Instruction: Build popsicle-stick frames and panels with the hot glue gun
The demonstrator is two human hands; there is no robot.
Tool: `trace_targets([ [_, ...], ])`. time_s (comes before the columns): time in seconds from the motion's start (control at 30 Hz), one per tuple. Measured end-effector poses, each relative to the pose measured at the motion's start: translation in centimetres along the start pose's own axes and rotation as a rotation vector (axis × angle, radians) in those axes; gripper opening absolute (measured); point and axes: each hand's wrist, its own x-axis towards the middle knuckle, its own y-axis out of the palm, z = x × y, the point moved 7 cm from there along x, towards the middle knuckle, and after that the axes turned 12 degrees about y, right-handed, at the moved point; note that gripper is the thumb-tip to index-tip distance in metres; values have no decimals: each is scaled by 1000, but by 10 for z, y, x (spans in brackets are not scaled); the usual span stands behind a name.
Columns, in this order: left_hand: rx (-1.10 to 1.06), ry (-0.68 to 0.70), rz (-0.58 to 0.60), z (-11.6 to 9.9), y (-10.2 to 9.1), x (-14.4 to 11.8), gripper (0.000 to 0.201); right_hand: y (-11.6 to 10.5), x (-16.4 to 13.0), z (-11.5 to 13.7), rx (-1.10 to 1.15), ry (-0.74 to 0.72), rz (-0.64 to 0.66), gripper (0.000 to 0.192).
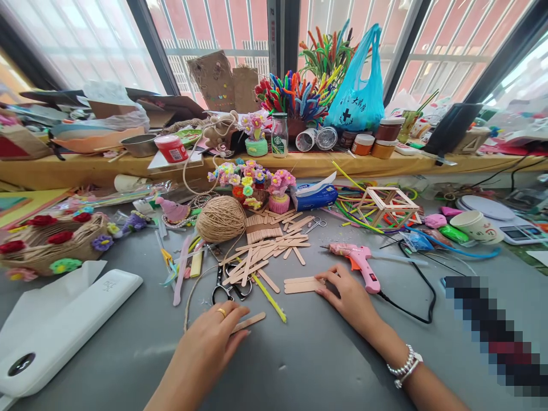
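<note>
On the grey desk (pixel 299 365), the right hand (pixel 349 297) rests open, fingers (pixel 327 279) touching two side-by-side craft sticks (pixel 302 284). The left hand (pixel 212 334), fingers loosely open, presses a single stick (pixel 250 322) beneath its fingertips.

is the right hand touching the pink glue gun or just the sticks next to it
Apart. In the head view the right hand presses the flat popsicle sticks, and grey table shows between its knuckles and the pink glue gun.

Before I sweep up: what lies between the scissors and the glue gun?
In the head view, loose craft sticks and a yellow-green straw lie between scissors and glue gun.
</note>
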Motion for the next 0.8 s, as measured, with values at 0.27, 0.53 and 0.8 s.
trace_targets([
  [0.27, 8, -84, 133, 0, 14, 0, 18, 0, -1, -1, -11, -7, -11, 23],
  [0.53, 260, 3, 136, -11, 16, 4, 18, -1, -2, 1, -14, -7, -4, 23],
  [0.8, 406, 120, 8, -18, 10, 9, 22, 1, -1, 0, 7, -10, 15, 23],
])
